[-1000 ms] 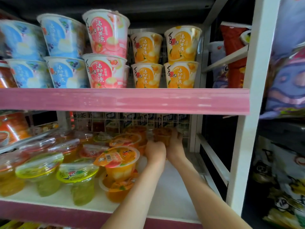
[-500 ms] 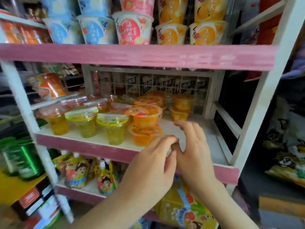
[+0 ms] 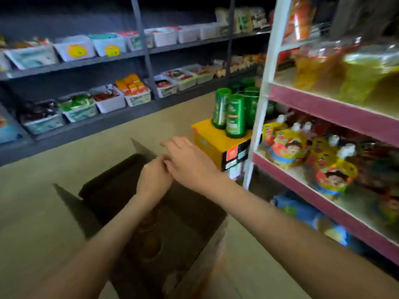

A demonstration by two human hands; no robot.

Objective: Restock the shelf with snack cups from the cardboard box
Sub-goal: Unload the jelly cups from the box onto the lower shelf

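**Desk:** What's on the far left?

**Me:** I see a long dark grey metal rack (image 3: 86, 61) along the wall. Its tiers are lined with white plastic bins (image 3: 110, 102) of packets, and the print is too blurred for me to read. A beige floor (image 3: 32, 190) runs in front of it.

**Desk:** And the box?

**Me:** The open brown cardboard box (image 3: 203, 262) sits on the floor right below my view, flaps standing up, its inside very dark. Down in it I can just make out the round tops of a few snack cups (image 3: 151, 244), packed close together. I can't tell their colour.

**Desk:** Hands?

**Me:** Both are above the box's far edge, touching each other. The left hand (image 3: 154, 180) has its fingers curled in, away from the camera, and I can't tell whether they hold anything. The right hand (image 3: 190, 164) lies back-up just beside it, fingers stretched loosely to the left, gripping nothing I can see.

**Desk:** Further right?

**Me:** A yellow carton (image 3: 207, 134) with tall green bottles (image 3: 235, 117) standing on top is next to the white post of the white-framed, pink-edged shelf unit (image 3: 323, 108). One tier carries cartoon-printed spouted pouches (image 3: 287, 147). The tier above holds clear plastic cups (image 3: 356, 70) with yellow and orange filling. They're blurred, but upright as far as I can judge.
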